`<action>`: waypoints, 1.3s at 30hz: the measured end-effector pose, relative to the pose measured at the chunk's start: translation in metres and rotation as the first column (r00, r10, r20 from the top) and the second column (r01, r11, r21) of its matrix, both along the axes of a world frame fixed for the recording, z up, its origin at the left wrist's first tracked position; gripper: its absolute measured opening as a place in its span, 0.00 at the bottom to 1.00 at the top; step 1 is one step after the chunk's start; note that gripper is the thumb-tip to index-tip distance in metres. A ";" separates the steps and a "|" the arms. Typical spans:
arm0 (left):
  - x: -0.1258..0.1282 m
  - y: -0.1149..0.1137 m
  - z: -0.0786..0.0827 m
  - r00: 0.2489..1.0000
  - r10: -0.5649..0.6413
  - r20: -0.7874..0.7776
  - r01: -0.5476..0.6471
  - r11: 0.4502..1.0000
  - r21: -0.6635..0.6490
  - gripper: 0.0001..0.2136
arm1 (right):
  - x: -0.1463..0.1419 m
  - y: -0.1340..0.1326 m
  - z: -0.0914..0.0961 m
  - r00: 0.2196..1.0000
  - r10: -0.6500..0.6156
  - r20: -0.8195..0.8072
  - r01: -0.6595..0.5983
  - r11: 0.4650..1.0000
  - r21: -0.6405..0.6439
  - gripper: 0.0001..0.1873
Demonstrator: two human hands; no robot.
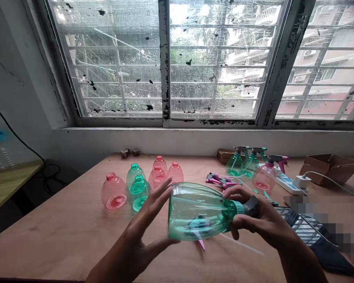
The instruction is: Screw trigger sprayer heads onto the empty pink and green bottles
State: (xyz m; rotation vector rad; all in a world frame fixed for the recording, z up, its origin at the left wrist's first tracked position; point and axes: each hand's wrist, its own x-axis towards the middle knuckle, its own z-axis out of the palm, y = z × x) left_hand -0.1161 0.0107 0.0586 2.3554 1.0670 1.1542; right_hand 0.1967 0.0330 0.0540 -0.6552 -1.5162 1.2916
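A clear green spray bottle (199, 210) lies on its side in the air, its base toward the left. My right hand (253, 214) is closed round its neck and dark spray head. My left hand (144, 228) is at the base with thumb and fingers stretched wide apart; whether the fingertips touch the plastic, I cannot tell. Through the bottle a loose spray head with a pink trigger (201, 244) shows on the table, and a thin clear tube (244, 244) lies beside it. More pink and black spray heads (221, 181) lie behind.
Pink bottles without heads (113, 192) and two green ones (139, 193) stand at the left on the wooden table (61, 228). Two green spray bottles (235, 163) and a pink one (264, 177) stand back right, near a power strip (287, 182), a cardboard box (327, 169) and a dark phone-like slab (330, 251).
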 end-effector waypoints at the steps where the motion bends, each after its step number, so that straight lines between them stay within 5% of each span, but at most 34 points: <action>1: 0.000 0.000 0.000 1.000 -0.006 0.000 0.006 1.000 0.031 0.36 | 0.001 0.002 0.000 1.000 0.021 -0.002 -0.021 1.000 -0.019 0.19; 7: 0.000 0.002 -0.003 0.999 0.034 -0.002 -0.034 0.997 -0.067 0.44 | 0.006 0.004 -0.001 0.999 0.020 -0.037 -0.022 0.997 -0.073 0.19; 14: 0.005 -0.001 -0.004 1.000 -0.018 -0.025 0.020 0.998 0.067 0.34 | 0.006 -0.001 0.001 0.997 0.077 -0.026 -0.080 0.986 -0.146 0.22; 19: -0.001 -0.002 -0.009 0.998 0.059 0.020 -0.057 0.994 -0.098 0.48 | 0.001 -0.004 0.003 0.997 0.067 -0.048 -0.073 0.991 -0.117 0.19; 25: -0.001 -0.007 -0.001 1.000 -0.010 -0.022 0.010 1.000 -0.005 0.37 | 0.004 -0.002 -0.001 0.995 0.087 -0.039 -0.092 0.987 -0.134 0.19; 28: -0.002 -0.008 0.001 0.994 -0.108 0.023 0.108 0.994 0.014 0.34 | 0.003 -0.003 -0.004 0.998 0.065 -0.009 -0.066 0.996 -0.061 0.20; 30: -0.003 -0.008 0.001 0.988 -0.127 0.086 0.134 0.988 -0.079 0.42 | 0.001 -0.006 -0.006 0.997 -0.034 0.068 0.028 0.996 0.082 0.21; 32: -0.004 -0.007 0.002 0.977 -0.142 0.157 0.170 0.969 -0.180 0.54 | -0.002 -0.010 -0.006 0.960 -0.236 0.153 0.175 0.927 0.333 0.24; 33: -0.003 -0.007 0.003 0.969 -0.153 0.196 0.196 0.955 -0.223 0.55 | -0.005 -0.012 -0.007 0.921 -0.352 0.166 0.236 0.845 0.480 0.25; 35: 0.000 -0.007 0.006 0.944 -0.181 0.275 0.261 0.921 -0.290 0.50 | -0.011 -0.017 -0.007 0.845 -0.519 0.131 0.284 0.642 0.712 0.24; 37: 0.006 -0.009 0.008 0.920 -0.180 0.348 0.294 0.904 -0.309 0.42 | -0.018 -0.021 -0.007 0.820 -0.568 0.074 0.275 0.504 0.819 0.21; 39: 0.014 -0.014 0.009 0.905 -0.116 0.409 0.230 0.943 -0.242 0.32 | -0.026 -0.024 -0.006 0.827 -0.560 0.050 0.297 0.509 0.808 0.16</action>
